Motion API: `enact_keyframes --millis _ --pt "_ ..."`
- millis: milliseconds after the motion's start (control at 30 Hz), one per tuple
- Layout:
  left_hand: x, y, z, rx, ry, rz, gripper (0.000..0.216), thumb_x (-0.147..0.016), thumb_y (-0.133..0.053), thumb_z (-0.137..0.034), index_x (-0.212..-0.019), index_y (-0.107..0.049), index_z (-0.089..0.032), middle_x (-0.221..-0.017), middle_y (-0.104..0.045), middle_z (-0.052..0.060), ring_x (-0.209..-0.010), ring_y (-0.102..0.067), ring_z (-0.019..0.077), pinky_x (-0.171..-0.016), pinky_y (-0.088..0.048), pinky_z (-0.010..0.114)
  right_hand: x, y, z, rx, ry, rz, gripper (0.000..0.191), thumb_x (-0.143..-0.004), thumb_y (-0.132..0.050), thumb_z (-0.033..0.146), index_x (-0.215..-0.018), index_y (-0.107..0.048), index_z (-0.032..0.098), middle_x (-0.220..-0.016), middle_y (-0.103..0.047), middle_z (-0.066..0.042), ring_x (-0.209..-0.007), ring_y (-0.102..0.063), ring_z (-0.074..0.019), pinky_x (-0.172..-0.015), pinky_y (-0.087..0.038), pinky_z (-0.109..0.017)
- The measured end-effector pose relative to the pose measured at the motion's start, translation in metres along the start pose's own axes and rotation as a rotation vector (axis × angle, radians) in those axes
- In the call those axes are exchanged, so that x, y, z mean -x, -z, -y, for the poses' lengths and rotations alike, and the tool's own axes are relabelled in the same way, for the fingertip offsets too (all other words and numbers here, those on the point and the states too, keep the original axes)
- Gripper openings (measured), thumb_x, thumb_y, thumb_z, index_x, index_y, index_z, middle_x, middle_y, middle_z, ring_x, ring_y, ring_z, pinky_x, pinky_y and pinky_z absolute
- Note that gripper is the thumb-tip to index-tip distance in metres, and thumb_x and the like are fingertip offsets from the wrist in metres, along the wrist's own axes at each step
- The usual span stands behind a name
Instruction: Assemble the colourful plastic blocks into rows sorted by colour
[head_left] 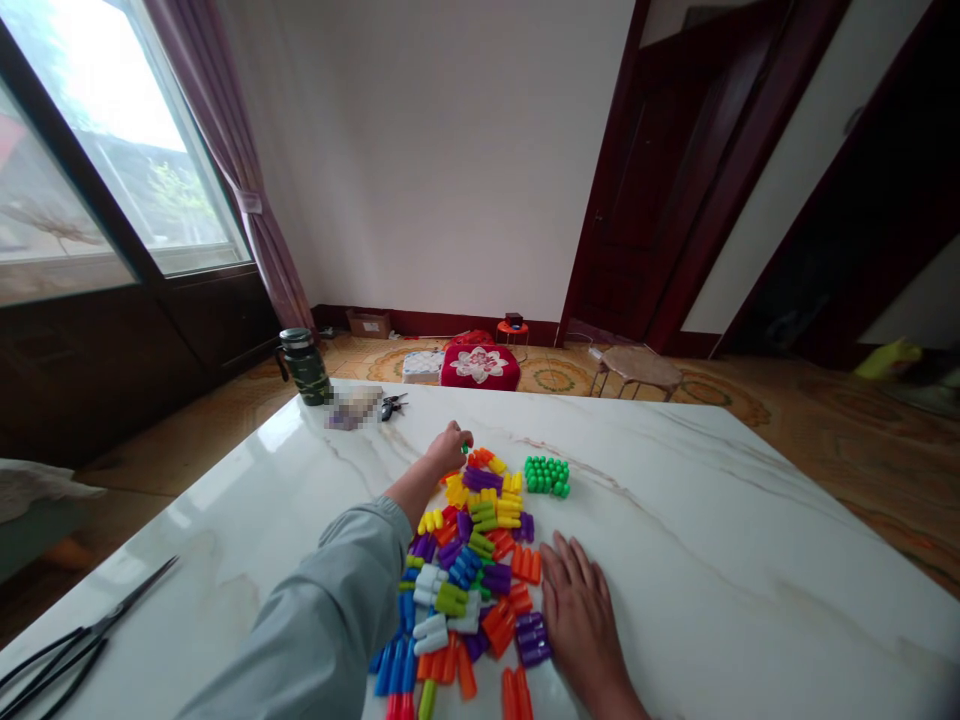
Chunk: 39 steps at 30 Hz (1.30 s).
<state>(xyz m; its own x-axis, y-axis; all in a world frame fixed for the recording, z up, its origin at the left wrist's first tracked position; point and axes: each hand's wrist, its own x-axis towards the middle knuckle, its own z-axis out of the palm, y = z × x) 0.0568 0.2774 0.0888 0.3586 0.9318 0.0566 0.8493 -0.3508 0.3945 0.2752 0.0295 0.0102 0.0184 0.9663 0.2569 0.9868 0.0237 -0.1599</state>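
A pile of small plastic blocks (pixel 472 570) in orange, purple, yellow, blue, white and green lies on the white marble table (pixel 712 540). My left hand (pixel 448 447), in a grey sleeve, reaches to the far end of the pile with its fingers pinched on a small green block (pixel 465 449). A tidy cluster of green blocks (pixel 547 475) sits to the right of that hand. My right hand (pixel 581 610) lies flat on the table, fingers stretched out, touching the right edge of the pile near purple and orange pieces.
Black scissors (pixel 71 640) lie near the table's left front edge. A dark green jar (pixel 306 366), a blurred flat item (pixel 352 407) and keys (pixel 392 404) sit at the far left corner. On the floor beyond stand a red cushion (pixel 480 366) and a small stool (pixel 637 368).
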Motion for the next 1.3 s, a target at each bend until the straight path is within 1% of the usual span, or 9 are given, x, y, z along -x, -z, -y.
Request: enact_keyframes --millis 100,267,433,567,667,900,1000,1100,1300 --pt "0.021 0.01 -0.013 0.1 0.005 -0.105 0.035 -0.072 -0.058 -0.009 -0.104 -0.067 -0.017 -0.104 -0.058 0.007 -0.084 -0.062 0.0156 -0.082 -0.051 0.028 -0.001 0.005 0.003 0.003 -0.004 0.012 0.047 -0.093 -0.033 0.026 -0.136 -0.052 0.027 -0.151 -0.041 -0.002 -0.141 -0.031 -0.025 -0.112 -0.028 -0.048" --pt "0.085 0.012 -0.046 0.243 -0.064 -0.114 0.034 -0.077 -0.059 -0.015 -0.109 -0.068 -0.02 -0.095 -0.064 0.002 -0.07 -0.062 0.0101 -0.068 -0.052 0.022 -0.001 0.012 0.007 0.012 -0.012 0.015 0.048 -0.094 -0.031 0.026 -0.136 -0.053 0.024 -0.149 -0.043 -0.004 -0.14 -0.032 -0.0256 -0.111 -0.027 -0.048" --pt "0.167 -0.004 -0.057 0.278 -0.219 -0.284 0.043 -0.083 -0.062 -0.027 -0.125 -0.061 -0.024 -0.13 -0.055 0.011 -0.12 -0.054 0.0258 -0.101 -0.046 0.041 -0.002 0.012 0.007 0.02 -0.003 -0.014 0.046 -0.095 -0.031 0.026 -0.134 -0.056 0.023 -0.147 -0.046 -0.005 -0.138 -0.036 -0.0257 -0.109 -0.029 -0.046" --pt "0.243 -0.025 -0.05 0.096 -0.08 -0.349 0.062 -0.08 -0.064 -0.043 -0.139 -0.047 -0.034 -0.146 -0.044 0.009 -0.133 -0.042 0.033 -0.108 -0.036 0.054 -0.004 0.008 0.004 0.01 0.028 -0.051 0.045 -0.095 -0.032 0.027 -0.132 -0.057 0.021 -0.145 -0.049 -0.007 -0.135 -0.039 -0.0245 -0.108 -0.031 -0.043" --pt "0.284 -0.041 -0.043 -0.015 -0.092 -0.309 0.089 -0.067 -0.073 -0.052 -0.146 -0.035 -0.038 -0.156 -0.03 0.007 -0.14 -0.03 0.0385 -0.115 -0.023 0.059 -0.004 0.0 -0.003 -0.028 0.054 -0.091 0.044 -0.095 -0.035 0.035 -0.128 -0.059 0.019 -0.142 -0.052 -0.009 -0.133 -0.041 -0.0244 -0.107 -0.033 -0.041" --pt "0.291 -0.057 -0.039 -0.09 -0.036 -0.33 0.09 -0.07 -0.071 -0.038 -0.149 -0.029 -0.037 -0.157 -0.027 0.007 -0.143 -0.024 0.0384 -0.114 -0.019 0.06 -0.02 0.002 -0.009 -0.299 0.01 -0.199 0.042 -0.093 -0.036 0.037 -0.116 -0.063 0.015 -0.121 -0.065 -0.012 -0.116 -0.056 -0.0228 -0.1 -0.043 -0.037" --pt "0.289 -0.059 -0.039 -0.092 -0.045 -0.358 0.086 -0.072 -0.067 -0.035 -0.149 -0.029 -0.037 -0.157 -0.028 0.007 -0.142 -0.028 0.0359 -0.115 -0.018 0.057 -0.031 0.023 0.02 -0.387 0.093 -0.188 0.039 -0.087 -0.041 0.026 -0.119 -0.061 0.016 -0.122 -0.063 -0.011 -0.115 -0.055 -0.0218 -0.1 -0.043 -0.036" --pt "0.291 -0.06 -0.039 -0.095 -0.045 -0.371 0.081 -0.074 -0.064 -0.035 -0.148 -0.031 -0.037 -0.157 -0.028 0.005 -0.141 -0.031 0.0349 -0.115 -0.018 0.056 -0.038 0.042 0.059 -0.33 0.193 -0.019 0.044 -0.078 -0.052 0.018 -0.121 -0.061 0.019 -0.124 -0.062 -0.008 -0.117 -0.052 -0.0231 -0.1 -0.04 -0.036" --pt "0.291 -0.059 -0.04 -0.107 -0.055 -0.366 0.08 -0.075 -0.063 -0.035 -0.148 -0.031 -0.036 -0.158 -0.027 0.006 -0.14 -0.031 0.0351 -0.114 -0.018 0.056 -0.043 0.048 0.1 -0.144 0.078 0.114 0.048 -0.074 -0.058 0.017 -0.122 -0.059 0.022 -0.122 -0.062 -0.007 -0.118 -0.051 -0.0243 -0.096 -0.037 -0.034"
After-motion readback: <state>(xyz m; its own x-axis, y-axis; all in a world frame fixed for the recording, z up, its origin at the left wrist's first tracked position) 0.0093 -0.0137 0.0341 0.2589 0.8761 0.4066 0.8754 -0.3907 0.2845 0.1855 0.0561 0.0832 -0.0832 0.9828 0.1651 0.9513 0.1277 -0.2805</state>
